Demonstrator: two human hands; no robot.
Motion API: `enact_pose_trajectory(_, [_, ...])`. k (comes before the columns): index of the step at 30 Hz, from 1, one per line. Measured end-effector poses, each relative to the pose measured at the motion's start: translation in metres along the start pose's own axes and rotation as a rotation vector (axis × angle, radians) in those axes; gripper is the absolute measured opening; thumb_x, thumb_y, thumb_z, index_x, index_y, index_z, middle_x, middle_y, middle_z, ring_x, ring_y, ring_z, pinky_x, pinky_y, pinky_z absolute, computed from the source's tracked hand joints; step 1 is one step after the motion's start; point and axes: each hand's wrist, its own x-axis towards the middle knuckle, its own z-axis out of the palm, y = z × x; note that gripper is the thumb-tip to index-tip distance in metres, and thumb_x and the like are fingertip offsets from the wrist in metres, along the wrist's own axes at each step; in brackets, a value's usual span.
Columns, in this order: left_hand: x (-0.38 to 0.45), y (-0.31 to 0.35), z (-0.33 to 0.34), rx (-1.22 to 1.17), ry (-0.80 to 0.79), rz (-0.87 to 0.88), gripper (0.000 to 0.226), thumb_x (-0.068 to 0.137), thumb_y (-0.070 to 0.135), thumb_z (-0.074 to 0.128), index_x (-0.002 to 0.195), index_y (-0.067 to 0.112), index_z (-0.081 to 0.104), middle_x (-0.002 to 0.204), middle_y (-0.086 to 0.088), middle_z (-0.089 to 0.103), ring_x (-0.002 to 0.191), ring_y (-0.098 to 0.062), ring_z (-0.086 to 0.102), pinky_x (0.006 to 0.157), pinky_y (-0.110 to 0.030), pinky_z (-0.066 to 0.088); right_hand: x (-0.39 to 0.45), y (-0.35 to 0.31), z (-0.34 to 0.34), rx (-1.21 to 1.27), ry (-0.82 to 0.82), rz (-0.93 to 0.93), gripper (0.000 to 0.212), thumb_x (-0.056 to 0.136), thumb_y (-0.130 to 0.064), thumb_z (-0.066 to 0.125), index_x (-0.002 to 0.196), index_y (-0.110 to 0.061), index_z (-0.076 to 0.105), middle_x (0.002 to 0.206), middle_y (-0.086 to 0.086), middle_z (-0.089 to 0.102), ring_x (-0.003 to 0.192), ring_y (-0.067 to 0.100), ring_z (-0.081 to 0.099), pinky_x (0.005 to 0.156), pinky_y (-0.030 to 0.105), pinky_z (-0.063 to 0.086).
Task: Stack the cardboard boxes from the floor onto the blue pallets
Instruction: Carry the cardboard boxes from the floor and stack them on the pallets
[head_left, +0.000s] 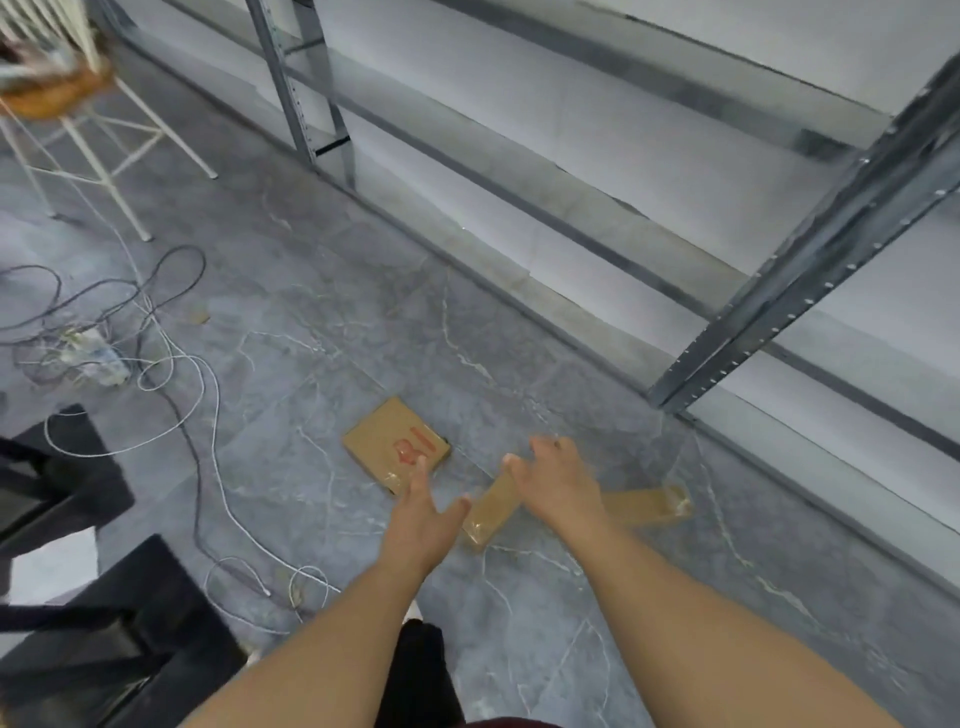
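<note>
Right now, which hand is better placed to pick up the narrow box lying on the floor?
Right. The right hand hovers open directly over the narrow box; the left hand reaches toward the flat box with red print.

Soft, even indoor light fills the scene, cool and slightly grey, with no harsh glare. The marbled floor (363, 338) carries only faint shadows. The whole picture is soft with motion blur, strongest at the stool (67, 98) in the upper left corner. Wide-angle distortion bends the shelving uprights (810, 270) toward the edges.
</note>
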Motion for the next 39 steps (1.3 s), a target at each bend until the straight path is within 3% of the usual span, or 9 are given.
enact_pose_trajectory(6, [0.062, -0.016, -0.073, 0.041, 0.011, -0.06, 0.081, 0.089, 0.042, 0.056, 0.15, 0.02, 0.006, 0.154, -0.009, 0.021, 0.141, -0.025, 0.021, 0.112, -0.037, 0.022, 0.049, -0.072, 0.021, 0.035, -0.024, 0.031, 0.054, 0.092, -0.049, 0.041, 0.136, -0.018, 0.042, 0.136, 0.011, 0.04, 0.123, 0.029, 0.044, 0.097, 0.04, 0.037])
enact_pose_trajectory(13, [0.115, -0.039, -0.059, 0.018, -0.093, -0.137, 0.08, 0.09, 0.041, 0.054, 0.15, 0.024, 0.003, 0.156, -0.006, 0.014, 0.143, -0.022, 0.015, 0.113, -0.038, 0.018, 0.105, -0.051, 0.046, 0.048, -0.103, 0.168, 0.054, 0.091, -0.046, 0.041, 0.134, -0.014, 0.042, 0.136, 0.011, 0.04, 0.12, 0.029, 0.044, 0.093, 0.039, 0.038])
enact_pose_trajectory(17, [0.148, -0.073, -0.026, 0.007, -0.121, -0.254, 0.08, 0.09, 0.042, 0.054, 0.15, 0.022, 0.005, 0.156, -0.003, 0.014, 0.143, -0.019, 0.014, 0.112, -0.034, 0.017, 0.155, -0.012, 0.075, 0.051, -0.116, 0.221, 0.046, 0.092, -0.04, 0.046, 0.128, -0.012, 0.048, 0.132, 0.013, 0.046, 0.121, 0.029, 0.044, 0.097, 0.04, 0.037])
enact_pose_trajectory(26, [0.257, -0.18, 0.092, -0.057, -0.197, -0.51, 0.078, 0.09, 0.039, 0.054, 0.15, 0.023, 0.006, 0.153, -0.007, 0.025, 0.138, -0.024, 0.028, 0.112, -0.039, 0.027, 0.3, 0.097, 0.174, -0.016, -0.198, 0.335, 0.056, 0.088, -0.047, 0.052, 0.132, -0.013, 0.046, 0.136, 0.016, 0.042, 0.123, 0.033, 0.045, 0.1, 0.04, 0.037])
enact_pose_trajectory(33, [0.35, -0.256, 0.201, -0.131, -0.227, -0.715, 0.081, 0.089, 0.045, 0.052, 0.149, 0.014, 0.006, 0.151, -0.009, 0.027, 0.136, -0.026, 0.032, 0.101, -0.03, 0.029, 0.406, 0.16, 0.263, -0.195, -0.223, 0.262, 0.064, 0.088, -0.048, 0.051, 0.139, -0.011, 0.039, 0.141, 0.018, 0.04, 0.13, 0.034, 0.039, 0.105, 0.04, 0.034])
enact_pose_trajectory(39, [0.399, -0.303, 0.254, -0.153, -0.243, -0.862, 0.082, 0.086, 0.051, 0.052, 0.146, 0.007, 0.018, 0.144, -0.012, 0.037, 0.125, -0.032, 0.045, 0.106, -0.042, 0.035, 0.469, 0.191, 0.323, -0.243, -0.213, 0.278, 0.07, 0.091, -0.052, 0.045, 0.143, -0.007, 0.029, 0.145, 0.02, 0.033, 0.134, 0.035, 0.031, 0.108, 0.041, 0.029])
